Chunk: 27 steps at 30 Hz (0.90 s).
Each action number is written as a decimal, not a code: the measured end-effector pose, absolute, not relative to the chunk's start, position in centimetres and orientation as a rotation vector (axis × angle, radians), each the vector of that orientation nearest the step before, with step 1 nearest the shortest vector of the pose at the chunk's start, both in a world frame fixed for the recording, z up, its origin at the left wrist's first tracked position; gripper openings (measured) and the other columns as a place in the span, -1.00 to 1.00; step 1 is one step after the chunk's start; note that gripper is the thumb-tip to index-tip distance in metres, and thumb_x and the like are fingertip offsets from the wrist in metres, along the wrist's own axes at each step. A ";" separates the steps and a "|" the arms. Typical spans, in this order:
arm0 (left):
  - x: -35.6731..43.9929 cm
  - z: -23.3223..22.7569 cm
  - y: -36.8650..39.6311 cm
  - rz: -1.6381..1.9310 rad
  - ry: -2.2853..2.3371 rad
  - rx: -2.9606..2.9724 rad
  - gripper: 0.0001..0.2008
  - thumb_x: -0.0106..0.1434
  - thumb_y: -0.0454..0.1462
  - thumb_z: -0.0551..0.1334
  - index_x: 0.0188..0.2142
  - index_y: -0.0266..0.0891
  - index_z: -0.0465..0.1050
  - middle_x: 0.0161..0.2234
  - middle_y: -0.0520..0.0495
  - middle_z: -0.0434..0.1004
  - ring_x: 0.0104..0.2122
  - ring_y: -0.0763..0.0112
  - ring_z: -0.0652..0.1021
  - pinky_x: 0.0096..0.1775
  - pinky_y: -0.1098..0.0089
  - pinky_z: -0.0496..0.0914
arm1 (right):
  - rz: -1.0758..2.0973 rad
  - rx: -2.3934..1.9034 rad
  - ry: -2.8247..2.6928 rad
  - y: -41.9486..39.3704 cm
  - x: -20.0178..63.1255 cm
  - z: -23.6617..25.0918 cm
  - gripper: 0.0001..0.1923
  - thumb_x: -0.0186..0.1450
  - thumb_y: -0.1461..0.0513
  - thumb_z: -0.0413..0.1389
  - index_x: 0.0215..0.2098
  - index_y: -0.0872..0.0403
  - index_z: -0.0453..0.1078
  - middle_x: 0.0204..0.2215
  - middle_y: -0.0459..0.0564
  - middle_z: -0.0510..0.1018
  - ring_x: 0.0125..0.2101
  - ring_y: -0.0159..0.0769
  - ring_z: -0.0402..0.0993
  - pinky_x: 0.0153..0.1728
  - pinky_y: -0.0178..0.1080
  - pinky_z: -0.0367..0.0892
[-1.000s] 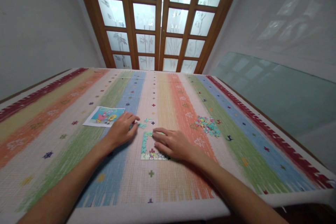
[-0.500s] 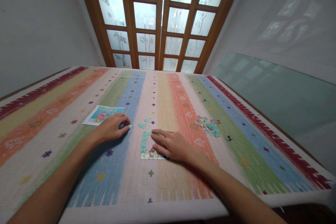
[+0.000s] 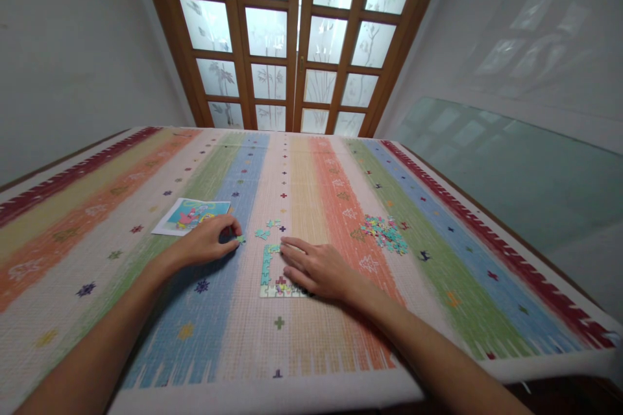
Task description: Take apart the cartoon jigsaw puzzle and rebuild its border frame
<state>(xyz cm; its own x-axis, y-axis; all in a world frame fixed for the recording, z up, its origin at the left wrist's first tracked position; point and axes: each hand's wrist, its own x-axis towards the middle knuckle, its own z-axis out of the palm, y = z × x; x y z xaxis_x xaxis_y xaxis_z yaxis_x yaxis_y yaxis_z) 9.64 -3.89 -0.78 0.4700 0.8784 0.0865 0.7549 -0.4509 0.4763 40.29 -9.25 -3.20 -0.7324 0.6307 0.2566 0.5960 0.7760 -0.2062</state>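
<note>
My left hand (image 3: 211, 238) pinches a small green puzzle piece (image 3: 241, 240) between thumb and index finger, low over the blue stripe of the cloth. My right hand (image 3: 316, 267) lies palm down with its fingers stretched and slightly apart. Its fingers rest on or just over the right part of a partly joined jigsaw puzzle (image 3: 265, 272), whose left and bottom edges show; the rest is hidden under the hand. Several loose turquoise puzzle pieces (image 3: 263, 233) lie just beyond the joined part. Beside my left hand lies a printed picture (image 3: 182, 215) with a pink cartoon figure.
A pile of mixed puzzle pieces (image 3: 384, 235) sits to the right on the orange and white stripes. The striped tablecloth (image 3: 311, 337) covers the table to its front edge. Beyond the table stand wooden doors with glass panes (image 3: 296, 45); a glass panel (image 3: 511, 168) leans on the right.
The fingers of my left hand have shifted slightly around the green piece, which has tilted a little. My right hand stays on the puzzle. The camera view has moved slightly.
</note>
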 end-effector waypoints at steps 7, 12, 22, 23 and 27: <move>11.6 -0.8 -4.7 0.531 1.201 2.151 -0.72 0.29 -0.05 0.17 -0.31 -0.21 0.48 -0.42 -0.03 0.53 -0.43 0.33 0.47 -0.33 0.32 0.35 | 0.157 -1.039 -2.544 -8.7 40.9 -3.3 -0.66 0.47 0.19 -0.02 0.13 0.09 0.42 0.18 0.15 0.50 -0.07 -0.15 0.56 -0.23 -0.18 0.43; 13.9 -1.8 -5.4 0.672 1.141 2.081 -0.75 0.29 -0.08 0.21 -0.26 -0.21 0.52 -0.37 -0.05 0.57 -0.39 0.33 0.47 -0.31 0.33 0.33 | 0.190 -1.151 -2.433 -8.1 41.3 -3.7 -0.70 0.38 0.20 0.09 0.03 0.10 0.48 0.02 0.13 0.58 -0.22 -0.16 0.57 -0.28 -0.18 0.42; 18.0 -3.0 -7.7 0.822 1.054 1.942 -0.79 0.27 -0.14 0.28 -0.23 -0.23 0.53 -0.43 0.00 0.52 -0.47 0.40 0.39 -0.39 0.37 0.26 | 0.343 -0.871 -2.332 -7.9 41.0 -4.3 -0.71 0.42 0.16 0.13 0.05 0.08 0.48 -0.05 0.12 0.61 -0.14 -0.17 0.57 -0.18 -0.16 0.46; 18.2 -3.0 -7.8 0.844 1.048 1.936 -0.80 0.27 -0.14 0.29 -0.24 -0.23 0.53 -0.42 0.00 0.53 -0.45 0.40 0.41 -0.38 0.36 0.28 | 0.329 -0.847 -2.334 -7.9 40.9 -4.4 -0.73 0.42 0.16 0.12 0.03 0.09 0.50 -0.07 0.12 0.62 -0.16 -0.18 0.57 -0.21 -0.18 0.46; 18.5 -2.9 -8.0 0.899 1.036 1.915 -0.82 0.26 -0.15 0.31 -0.27 -0.22 0.52 -0.41 -0.02 0.55 -0.43 0.39 0.44 -0.35 0.35 0.31 | 0.260 -0.820 -2.330 -7.9 40.9 -4.8 -0.77 0.45 0.16 0.09 -0.08 0.08 0.55 -0.18 0.08 0.64 -0.29 -0.26 0.57 -0.33 -0.24 0.41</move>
